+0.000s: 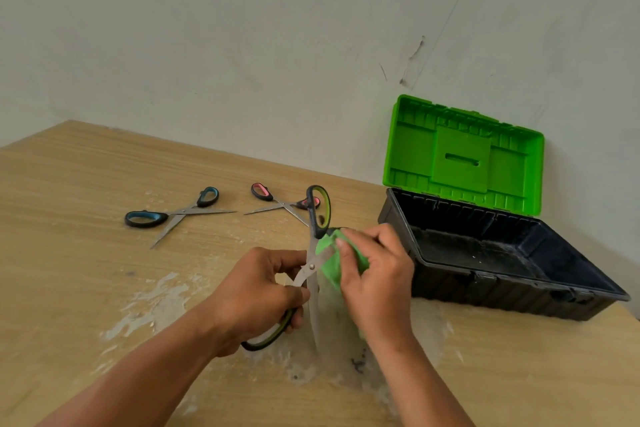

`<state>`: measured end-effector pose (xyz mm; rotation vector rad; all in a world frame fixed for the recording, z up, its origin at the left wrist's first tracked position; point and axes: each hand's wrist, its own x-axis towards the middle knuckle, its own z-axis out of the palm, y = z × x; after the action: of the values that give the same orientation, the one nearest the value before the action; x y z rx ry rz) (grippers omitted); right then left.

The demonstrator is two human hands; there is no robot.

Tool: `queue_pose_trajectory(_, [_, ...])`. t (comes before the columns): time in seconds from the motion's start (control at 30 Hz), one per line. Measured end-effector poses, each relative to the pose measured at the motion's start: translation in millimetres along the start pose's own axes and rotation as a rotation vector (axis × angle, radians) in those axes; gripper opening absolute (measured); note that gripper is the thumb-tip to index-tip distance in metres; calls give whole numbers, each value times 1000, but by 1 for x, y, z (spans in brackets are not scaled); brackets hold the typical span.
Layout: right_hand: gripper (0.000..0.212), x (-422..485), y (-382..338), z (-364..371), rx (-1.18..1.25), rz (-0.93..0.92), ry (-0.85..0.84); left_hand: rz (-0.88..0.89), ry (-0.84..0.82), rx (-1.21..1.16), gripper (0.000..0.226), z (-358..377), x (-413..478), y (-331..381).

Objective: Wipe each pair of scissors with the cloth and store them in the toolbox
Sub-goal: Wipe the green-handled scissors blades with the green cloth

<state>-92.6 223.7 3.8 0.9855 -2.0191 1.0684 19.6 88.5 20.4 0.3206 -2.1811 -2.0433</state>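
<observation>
Wooden surface [86, 184], plain wall behind. Head view: left hand [256, 295] grips green scissors [312, 270], blades apart; right hand [377, 281] pinches cloth [329, 269] against one blade. Blue scissors [173, 215] and pink scissors [284, 206] lie beyond. Toolbox [485, 284] open at right, looks empty. Likely first pair mid-wipe, none stored.

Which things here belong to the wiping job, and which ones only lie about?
For the job: green scissors in the left hand, cloth in the right hand, blue scissors, pink scissors, open toolbox.
Only lying about: dark specks and pale stains on the table.
</observation>
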Motion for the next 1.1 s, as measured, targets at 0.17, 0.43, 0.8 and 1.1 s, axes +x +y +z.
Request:
queue_pose_trajectory(0.17, [17,-9,-4,-4,88,-57,-107,6,-9,10,43,1,-3,2])
queue_pose_trajectory(0.43, [19,-6,-5,-2,103,14,-56,4,-8,-14,40,1,-4,4])
queue_pose_trajectory(0.8, [16,-10,-7,-11,99,-88,-63,-25,8,-108,41,-4,3,1])
queue_pose_trajectory(1.1, [21,-17,-9,-3,286,-58,-292,-7,30,-182,35,-13,5,-4])
